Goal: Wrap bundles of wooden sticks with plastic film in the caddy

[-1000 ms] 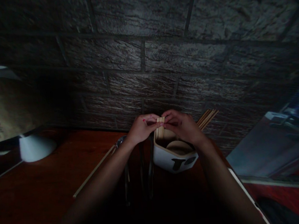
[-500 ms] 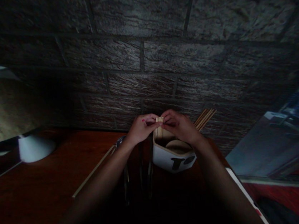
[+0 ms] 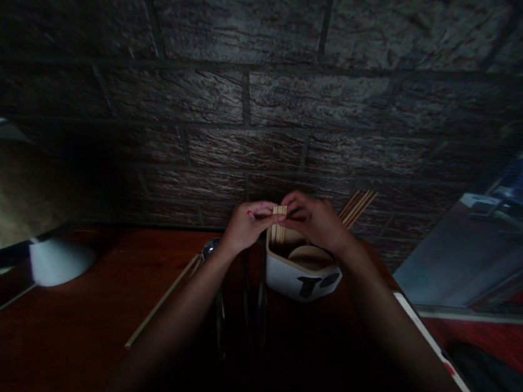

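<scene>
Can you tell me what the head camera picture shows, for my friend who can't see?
The left hand and right hand pinch a bundle of wooden sticks over a white holder on a reddish table by a dark brick wall.

A white holder (image 3: 299, 276) carries a black printed mark; the sticks (image 3: 279, 225) standing in it are pale tan. The tabletop (image 3: 69, 331) is reddish-brown wood. Behind, the brick wall (image 3: 276, 75) is dark grey — rough-grained, with darker joints. A white dome-shaped object (image 3: 59, 262) sits left.

Wooden sticks (image 3: 280, 225) – glossy ceramic holder (image 3: 299, 276) – rough brick wall (image 3: 278, 93).
</scene>
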The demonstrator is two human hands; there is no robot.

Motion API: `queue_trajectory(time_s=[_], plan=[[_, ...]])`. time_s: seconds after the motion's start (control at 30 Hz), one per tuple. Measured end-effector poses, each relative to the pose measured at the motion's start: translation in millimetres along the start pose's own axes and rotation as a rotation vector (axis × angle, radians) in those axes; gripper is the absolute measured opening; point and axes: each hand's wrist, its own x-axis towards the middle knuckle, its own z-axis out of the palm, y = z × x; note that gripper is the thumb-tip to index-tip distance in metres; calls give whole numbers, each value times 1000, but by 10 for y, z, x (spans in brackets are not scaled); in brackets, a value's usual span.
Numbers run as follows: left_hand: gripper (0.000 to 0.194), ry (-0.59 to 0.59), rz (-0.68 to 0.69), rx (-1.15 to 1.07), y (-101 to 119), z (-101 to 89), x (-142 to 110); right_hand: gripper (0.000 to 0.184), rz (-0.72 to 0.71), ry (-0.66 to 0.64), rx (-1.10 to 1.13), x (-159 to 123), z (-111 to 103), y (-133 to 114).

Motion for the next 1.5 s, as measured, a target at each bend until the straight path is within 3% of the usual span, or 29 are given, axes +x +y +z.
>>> queue_trajectory(time_s=[0.4, 0.6, 1.07, 1.5], plan=[[26, 29, 6, -12, -14, -21, 20, 21, -50, 33, -42, 11, 11, -13], [25, 10, -71, -85, -10, -42, 14, 23, -49, 12, 23, 12, 18, 33], [24, -2, -59, -125, -23, -53, 28, 27, -4, -63, 112, 14, 12, 112], [23, -5, -34, -100, -43, -47, 21, 27, -20, -48, 93, 16, 7, 108]])
